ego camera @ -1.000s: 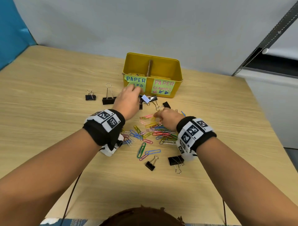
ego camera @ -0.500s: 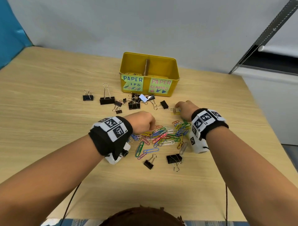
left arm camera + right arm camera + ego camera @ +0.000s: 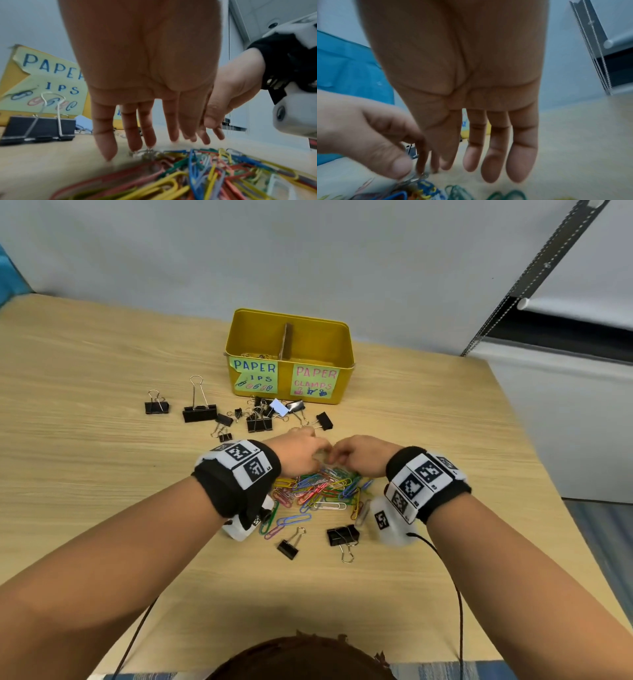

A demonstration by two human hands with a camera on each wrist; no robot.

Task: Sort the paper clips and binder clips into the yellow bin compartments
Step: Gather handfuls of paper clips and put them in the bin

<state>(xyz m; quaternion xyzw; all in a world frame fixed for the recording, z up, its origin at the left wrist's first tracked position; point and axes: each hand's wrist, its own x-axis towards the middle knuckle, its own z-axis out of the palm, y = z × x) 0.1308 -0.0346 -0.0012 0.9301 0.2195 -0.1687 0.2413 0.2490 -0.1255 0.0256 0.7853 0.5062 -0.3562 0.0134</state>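
Both hands moved together over paper clips (image 3: pixel 322 491) | left hand (image 3: pixel 298 451) fingers extended | right hand (image 3: pixel 359 455) fingers extended

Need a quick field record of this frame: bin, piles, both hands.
bin: yellow bin, far side of the table, cardboard divider, two front labels
left compartment: some clips inside; label reads PAPER ..IPS, partly torn
right compartment: label reads PAPER CLAMPS; contents not visible
paper clips: coloured pile below both hands
binder clips: black, scattered in front of the bin; two nearer the person
left hand: fingers extended down over the pile's far edge
right hand: fingers extended, fingertips meeting the left hand's
held: cannot tell
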